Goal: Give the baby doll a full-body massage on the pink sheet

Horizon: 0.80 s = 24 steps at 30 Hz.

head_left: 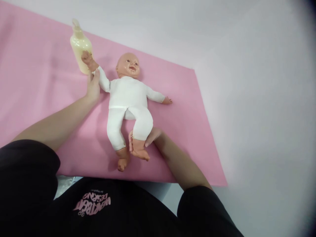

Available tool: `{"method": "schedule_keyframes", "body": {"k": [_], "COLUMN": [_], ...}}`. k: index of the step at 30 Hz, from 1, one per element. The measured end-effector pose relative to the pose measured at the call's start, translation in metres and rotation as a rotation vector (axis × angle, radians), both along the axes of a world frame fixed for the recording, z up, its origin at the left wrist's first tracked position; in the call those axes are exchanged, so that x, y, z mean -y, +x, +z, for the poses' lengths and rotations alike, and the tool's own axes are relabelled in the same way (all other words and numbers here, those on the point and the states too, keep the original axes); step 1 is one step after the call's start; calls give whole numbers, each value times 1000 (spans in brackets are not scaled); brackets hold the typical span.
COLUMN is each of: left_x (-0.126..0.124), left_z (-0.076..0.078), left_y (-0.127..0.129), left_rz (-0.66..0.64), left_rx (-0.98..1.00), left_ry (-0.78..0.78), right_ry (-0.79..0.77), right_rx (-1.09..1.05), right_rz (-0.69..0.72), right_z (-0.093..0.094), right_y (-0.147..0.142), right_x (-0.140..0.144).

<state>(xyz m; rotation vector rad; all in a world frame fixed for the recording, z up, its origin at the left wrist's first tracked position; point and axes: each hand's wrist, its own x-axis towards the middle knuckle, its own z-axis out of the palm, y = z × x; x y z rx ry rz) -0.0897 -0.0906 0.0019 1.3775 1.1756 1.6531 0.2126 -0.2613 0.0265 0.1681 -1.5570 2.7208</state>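
Note:
A baby doll (127, 93) in a white suit lies on its back on a pink mat (37, 89), head pointing away from me. My left hand (93, 87) touches the doll's raised arm near the sleeve cuff. Under the doll's lower leg, my right hand (149, 136) grips the ankle, with fingers wrapped behind the calf. A pale yellow baby bottle (80, 46) stands upright just beyond the doll's raised hand.
The pink mat lies on a white surface (247, 82) that stretches to the right and behind. The mat's near edge runs close to my body. My black shirt with pink lettering fills the bottom of the view.

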Motion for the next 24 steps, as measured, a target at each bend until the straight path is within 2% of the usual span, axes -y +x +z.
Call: {"method": "schedule_keyframes", "body": {"k": [5,8,10,13,18,21,24], "left_x": [28,43,49,54,57,55,46], "left_z": [21,31,37,43,45,39,26], "left_y": [14,20,23,25,23,21,17], "left_rz": [-138,-264,-347,-399,-397,-363,-297], "left_rx": [-209,-514,-707,-855,-903,-862,-772], "left_ry": [177,341,451,518,535,515,449], "right_ry": [-235,-331,-386,-435,-425,-381,-286], "right_rx": [-141,-43,58,140,175,141,46], "right_rz": [-540,-811,-913,-964,-972,-932,-801], "right_z": [-8,-5,1,7,6,5,4], "right_y": [3,4,3,1,-1,0,1], "right_x": [3,-1,-3,-4,-5,-3,1]}}
